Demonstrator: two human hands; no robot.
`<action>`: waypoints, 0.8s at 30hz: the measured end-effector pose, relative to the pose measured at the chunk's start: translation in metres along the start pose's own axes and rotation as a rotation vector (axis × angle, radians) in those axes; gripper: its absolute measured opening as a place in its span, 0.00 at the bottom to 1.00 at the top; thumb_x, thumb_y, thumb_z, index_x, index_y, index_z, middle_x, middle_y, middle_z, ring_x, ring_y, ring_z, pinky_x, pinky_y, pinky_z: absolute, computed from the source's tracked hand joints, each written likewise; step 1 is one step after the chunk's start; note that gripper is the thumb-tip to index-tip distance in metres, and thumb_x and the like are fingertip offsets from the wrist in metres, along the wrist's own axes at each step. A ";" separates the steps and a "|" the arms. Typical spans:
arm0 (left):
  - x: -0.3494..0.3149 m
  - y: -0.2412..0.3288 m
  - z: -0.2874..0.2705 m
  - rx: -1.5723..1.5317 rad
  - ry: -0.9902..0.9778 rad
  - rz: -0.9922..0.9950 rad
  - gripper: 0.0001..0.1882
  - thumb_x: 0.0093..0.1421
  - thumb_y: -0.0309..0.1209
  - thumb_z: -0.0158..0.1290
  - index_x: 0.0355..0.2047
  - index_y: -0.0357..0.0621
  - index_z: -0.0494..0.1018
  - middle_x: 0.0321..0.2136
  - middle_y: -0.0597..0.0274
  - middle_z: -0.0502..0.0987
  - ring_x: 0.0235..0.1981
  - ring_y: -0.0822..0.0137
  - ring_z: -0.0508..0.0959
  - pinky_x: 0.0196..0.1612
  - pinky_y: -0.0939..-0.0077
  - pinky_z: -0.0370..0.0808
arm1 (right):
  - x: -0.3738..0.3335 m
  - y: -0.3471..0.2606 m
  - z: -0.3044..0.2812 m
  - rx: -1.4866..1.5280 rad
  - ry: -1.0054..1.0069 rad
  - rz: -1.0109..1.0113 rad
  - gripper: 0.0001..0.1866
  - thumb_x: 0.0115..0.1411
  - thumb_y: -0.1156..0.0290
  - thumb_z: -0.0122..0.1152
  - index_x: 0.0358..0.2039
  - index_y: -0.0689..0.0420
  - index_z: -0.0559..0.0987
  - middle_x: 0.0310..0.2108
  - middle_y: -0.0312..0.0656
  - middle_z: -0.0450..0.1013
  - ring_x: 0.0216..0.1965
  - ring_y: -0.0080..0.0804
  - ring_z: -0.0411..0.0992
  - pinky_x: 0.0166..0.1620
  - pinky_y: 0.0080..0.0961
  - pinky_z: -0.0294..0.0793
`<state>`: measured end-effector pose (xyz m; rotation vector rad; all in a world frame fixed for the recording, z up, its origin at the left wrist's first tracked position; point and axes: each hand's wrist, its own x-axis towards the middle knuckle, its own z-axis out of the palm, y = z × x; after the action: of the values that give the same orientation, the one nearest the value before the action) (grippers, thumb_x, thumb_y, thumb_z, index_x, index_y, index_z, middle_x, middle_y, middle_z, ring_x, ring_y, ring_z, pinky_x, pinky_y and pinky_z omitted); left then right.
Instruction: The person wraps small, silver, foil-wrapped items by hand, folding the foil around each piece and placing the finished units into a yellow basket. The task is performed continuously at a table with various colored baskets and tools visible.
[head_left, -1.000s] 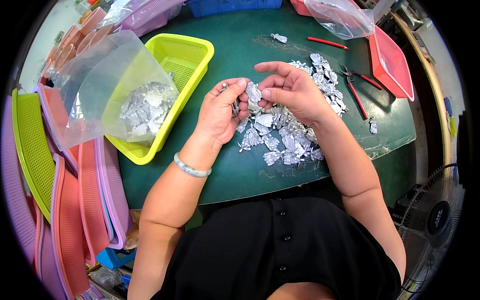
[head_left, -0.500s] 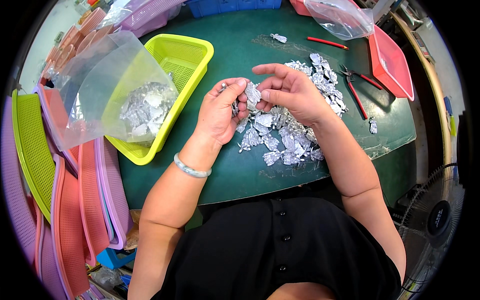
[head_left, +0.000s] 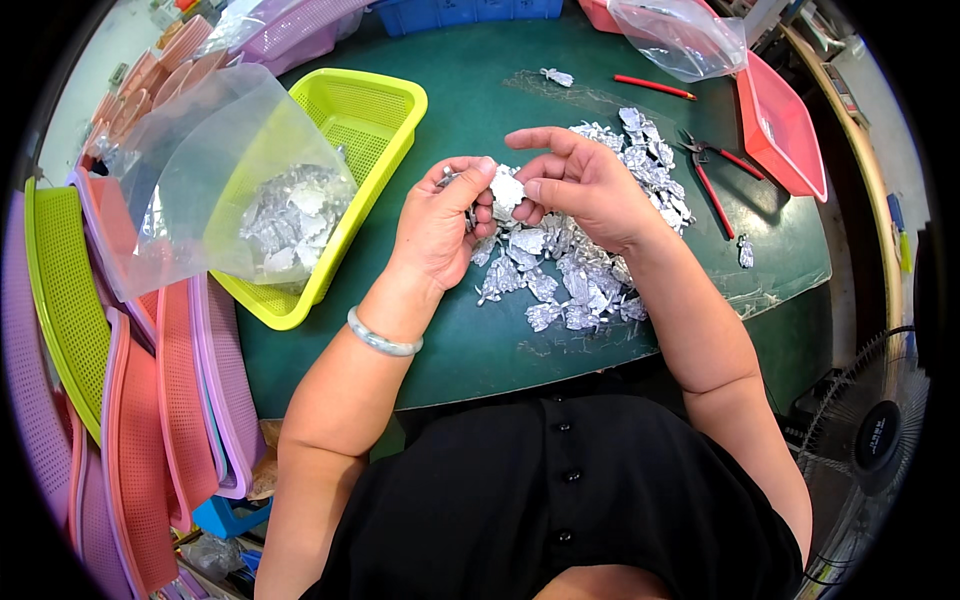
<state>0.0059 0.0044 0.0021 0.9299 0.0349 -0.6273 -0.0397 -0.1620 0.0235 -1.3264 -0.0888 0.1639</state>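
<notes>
My left hand (head_left: pixel 438 215) is closed around a few small silver metal castings. One flat silver metal casting (head_left: pixel 508 191) projects from its thumb and fingers toward the right. My right hand (head_left: pixel 590 188) pinches the far edge of that casting between thumb and curled fingers, its index finger stretched out above. Under and beside both hands spreads a loose pile of similar silver castings (head_left: pixel 582 278). To the left, a clear plastic bag (head_left: pixel 190 190) holding more castings lies in a lime-green perforated basket (head_left: pixel 408 105).
Red-handled cutting pliers (head_left: pixel 707 175) and a red pencil-like stick (head_left: pixel 655 87) lie right of the pile. A pink tray (head_left: pixel 790 140) stands at the right edge. Stacked coloured baskets (head_left: pixel 140 440) crowd the left side, and a fan (head_left: pixel 875 435) stands lower right.
The casting between my hands has turned and now shows a brighter, paler face. Both hands have stayed almost in place.
</notes>
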 end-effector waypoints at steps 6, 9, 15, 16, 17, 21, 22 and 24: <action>0.000 0.000 0.000 -0.032 -0.002 -0.003 0.08 0.50 0.31 0.57 0.25 0.47 0.68 0.18 0.69 0.67 0.17 0.77 0.65 0.19 0.84 0.62 | 0.000 0.001 0.000 -0.029 0.015 0.001 0.23 0.51 0.82 0.52 0.49 0.65 0.62 0.31 0.39 0.71 0.30 0.25 0.72 0.34 0.20 0.72; 0.001 0.000 0.000 -0.043 0.006 -0.007 0.08 0.50 0.31 0.57 0.25 0.48 0.67 0.18 0.69 0.67 0.16 0.77 0.65 0.19 0.84 0.62 | 0.001 0.005 0.002 -0.099 0.025 -0.080 0.25 0.49 0.81 0.55 0.49 0.64 0.63 0.30 0.39 0.69 0.29 0.22 0.69 0.33 0.17 0.70; 0.002 -0.001 0.001 -0.062 0.003 -0.002 0.08 0.51 0.30 0.56 0.26 0.47 0.67 0.17 0.68 0.67 0.16 0.76 0.65 0.18 0.84 0.62 | 0.001 0.008 0.004 -0.816 0.057 -0.539 0.30 0.42 0.79 0.61 0.49 0.58 0.65 0.30 0.39 0.66 0.29 0.27 0.66 0.33 0.22 0.68; 0.003 -0.001 0.002 -0.064 -0.013 -0.001 0.07 0.51 0.30 0.56 0.26 0.47 0.67 0.17 0.68 0.67 0.16 0.76 0.65 0.18 0.84 0.62 | -0.003 0.003 0.007 -0.877 0.063 -0.526 0.30 0.41 0.78 0.61 0.48 0.58 0.65 0.30 0.42 0.66 0.31 0.35 0.67 0.33 0.26 0.68; 0.002 -0.001 0.001 -0.064 -0.006 -0.002 0.07 0.51 0.30 0.55 0.26 0.47 0.67 0.17 0.68 0.67 0.17 0.77 0.65 0.18 0.84 0.62 | -0.004 0.003 0.010 -0.905 0.068 -0.552 0.30 0.41 0.78 0.61 0.48 0.58 0.65 0.30 0.43 0.66 0.31 0.36 0.67 0.34 0.27 0.68; 0.002 0.001 -0.008 -0.068 -0.041 0.016 0.04 0.53 0.30 0.53 0.27 0.47 0.69 0.17 0.69 0.68 0.17 0.78 0.66 0.18 0.84 0.62 | -0.001 0.003 0.015 -1.042 0.062 -0.625 0.28 0.44 0.75 0.60 0.48 0.58 0.65 0.36 0.48 0.68 0.35 0.43 0.68 0.35 0.32 0.69; 0.002 0.001 -0.005 -0.063 -0.043 0.017 0.05 0.54 0.31 0.53 0.26 0.47 0.68 0.17 0.69 0.68 0.17 0.77 0.66 0.18 0.84 0.62 | -0.001 0.003 0.014 -1.053 0.069 -0.629 0.26 0.45 0.74 0.59 0.47 0.58 0.65 0.34 0.48 0.69 0.34 0.44 0.69 0.34 0.33 0.69; 0.004 0.000 -0.002 -0.049 -0.049 0.005 0.06 0.54 0.32 0.53 0.25 0.47 0.68 0.17 0.68 0.68 0.17 0.77 0.66 0.18 0.84 0.62 | -0.001 0.005 0.011 -1.051 0.106 -0.617 0.24 0.47 0.75 0.57 0.46 0.59 0.66 0.30 0.46 0.69 0.29 0.41 0.68 0.32 0.30 0.69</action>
<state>0.0094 0.0041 0.0000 0.8666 0.0041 -0.6422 -0.0428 -0.1500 0.0213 -2.2707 -0.5412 -0.5555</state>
